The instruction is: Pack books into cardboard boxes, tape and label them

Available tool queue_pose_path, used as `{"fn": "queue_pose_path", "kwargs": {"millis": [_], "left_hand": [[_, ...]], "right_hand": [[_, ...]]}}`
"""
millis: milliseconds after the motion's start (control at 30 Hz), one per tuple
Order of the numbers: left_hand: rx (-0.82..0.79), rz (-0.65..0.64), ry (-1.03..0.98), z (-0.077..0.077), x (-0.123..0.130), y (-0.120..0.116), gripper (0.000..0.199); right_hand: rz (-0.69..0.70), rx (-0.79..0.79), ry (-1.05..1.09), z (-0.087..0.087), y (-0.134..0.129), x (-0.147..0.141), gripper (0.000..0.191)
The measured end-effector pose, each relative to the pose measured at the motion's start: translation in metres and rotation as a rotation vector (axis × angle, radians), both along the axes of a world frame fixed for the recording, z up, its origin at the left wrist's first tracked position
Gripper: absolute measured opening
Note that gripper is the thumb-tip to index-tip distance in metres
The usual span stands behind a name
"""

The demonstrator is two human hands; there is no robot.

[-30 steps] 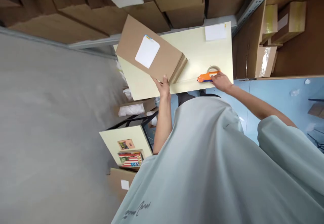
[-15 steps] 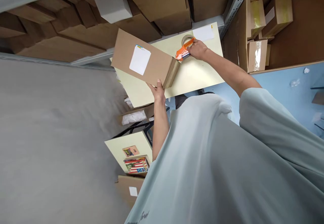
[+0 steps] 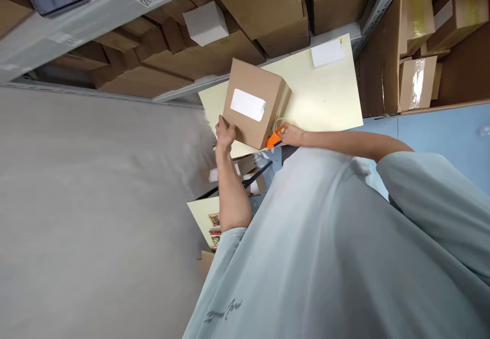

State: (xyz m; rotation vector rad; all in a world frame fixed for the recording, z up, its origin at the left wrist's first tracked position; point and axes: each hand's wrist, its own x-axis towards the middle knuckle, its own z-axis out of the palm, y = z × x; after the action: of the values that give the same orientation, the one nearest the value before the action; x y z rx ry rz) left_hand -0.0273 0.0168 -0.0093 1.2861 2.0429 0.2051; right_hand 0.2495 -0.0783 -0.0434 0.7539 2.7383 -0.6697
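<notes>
A brown cardboard box (image 3: 247, 81) with a white label (image 3: 248, 105) rests on the pale yellow table (image 3: 325, 94), turned at an angle. My left hand (image 3: 225, 134) grips its near left edge, thumb on the labelled face and fingers out of sight behind the edge. In my right hand (image 3: 293, 135) is an orange tape dispenser (image 3: 274, 139), its roll of tape partly visible above the fingers. The dispenser's front end touches the box's near right corner, by the table's front edge.
A white paper (image 3: 327, 53) lies at the table's far right. Shelves with brown boxes (image 3: 268, 2) and a white box (image 3: 206, 22) stand behind. At the right a large carton (image 3: 378, 73) contains several taped boxes (image 3: 417, 83). A second table (image 3: 199, 216) is lower left.
My right hand has brought the tape dispenser down along the box's side to its near corner. The box has turned, and my left hand has shifted to its left edge. The view has moved.
</notes>
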Motion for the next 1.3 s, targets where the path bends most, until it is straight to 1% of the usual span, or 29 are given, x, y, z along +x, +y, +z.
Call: {"fn": "queue_pose_path", "kwargs": {"millis": [33, 100, 133, 200, 267, 400, 467, 500, 567, 633, 700, 733, 767, 800, 833, 867, 933, 1033, 1100, 1167, 1233, 1300], "left_hand": [[0.009, 0.034, 0.111, -0.003, 0.013, 0.002, 0.071], [0.097, 0.102, 0.274, -0.01, 0.041, 0.0, 0.064], [0.149, 0.12, 0.327, -0.012, 0.054, -0.004, 0.064], [0.193, 0.121, 0.38, -0.015, 0.072, -0.013, 0.066], [0.172, 0.106, 0.418, -0.015, 0.079, -0.019, 0.067], [0.137, 0.107, 0.467, -0.008, 0.075, -0.02, 0.066], [0.156, 0.121, 0.433, -0.006, 0.074, -0.019, 0.067], [0.17, 0.127, 0.408, -0.006, 0.073, -0.019, 0.068], [0.196, 0.135, 0.355, -0.007, 0.074, -0.019, 0.07], [0.214, 0.139, 0.316, -0.008, 0.073, -0.02, 0.072], [0.228, 0.147, 0.286, -0.011, 0.072, -0.021, 0.072], [0.237, 0.153, 0.266, -0.012, 0.071, -0.021, 0.071], [0.248, 0.159, 0.246, -0.014, 0.07, -0.021, 0.07], [0.257, 0.163, 0.227, -0.015, 0.069, -0.022, 0.07], [0.266, 0.165, 0.214, -0.016, 0.068, -0.022, 0.069], [0.27, 0.162, 0.209, -0.016, 0.067, -0.022, 0.069], [0.27, 0.149, 0.224, -0.016, 0.066, -0.023, 0.069], [0.261, 0.129, 0.266, -0.013, 0.068, -0.023, 0.07], [0.262, 0.122, 0.283, -0.01, 0.07, -0.023, 0.07], [0.256, 0.123, 0.291, -0.009, 0.073, -0.022, 0.07], [0.243, 0.128, 0.3, -0.008, 0.074, -0.021, 0.069], [0.239, 0.117, 0.306, -0.007, 0.073, -0.021, 0.068]], "right_hand": [[-0.006, -0.007, -0.032, 0.002, -0.01, -0.013, 0.045], [-0.039, -0.02, -0.119, 0.005, -0.023, -0.03, 0.045], [-0.046, -0.031, -0.137, 0.006, -0.027, -0.033, 0.045], [-0.069, -0.046, -0.156, 0.006, -0.03, -0.034, 0.049], [-0.104, -0.052, -0.163, 0.007, -0.032, -0.03, 0.052], [-0.178, -0.071, -0.158, 0.007, -0.041, -0.016, 0.054], [-0.219, -0.087, -0.168, 0.004, -0.051, 0.008, 0.055], [-0.244, -0.094, -0.178, 0.002, -0.056, 0.027, 0.055], [-0.31, -0.093, -0.197, -0.004, -0.065, 0.078, 0.057], [-0.392, -0.053, -0.213, -0.01, -0.066, 0.139, 0.057], [-0.465, 0.007, -0.219, -0.015, -0.055, 0.192, 0.05], [-0.477, 0.021, -0.223, -0.018, -0.043, 0.21, 0.048], [-0.497, 0.041, -0.219, -0.02, -0.029, 0.223, 0.051], [-0.514, 0.068, -0.189, -0.023, -0.011, 0.228, 0.053], [-0.52, 0.101, -0.168, -0.027, 0.007, 0.229, 0.052], [-0.508, 0.128, -0.167, -0.031, 0.026, 0.225, 0.047], [-0.491, 0.143, -0.185, -0.04, 0.059, 0.212, 0.038], [-0.458, 0.133, -0.194, -0.054, 0.093, 0.198, 0.036], [-0.431, 0.138, -0.19, -0.06, 0.105, 0.197, 0.039], [-0.404, 0.151, -0.188, -0.064, 0.111, 0.198, 0.041], [-0.389, 0.163, -0.183, -0.063, 0.113, 0.2, 0.043], [-0.367, 0.167, -0.192, -0.059, 0.11, 0.198, 0.047]]}}
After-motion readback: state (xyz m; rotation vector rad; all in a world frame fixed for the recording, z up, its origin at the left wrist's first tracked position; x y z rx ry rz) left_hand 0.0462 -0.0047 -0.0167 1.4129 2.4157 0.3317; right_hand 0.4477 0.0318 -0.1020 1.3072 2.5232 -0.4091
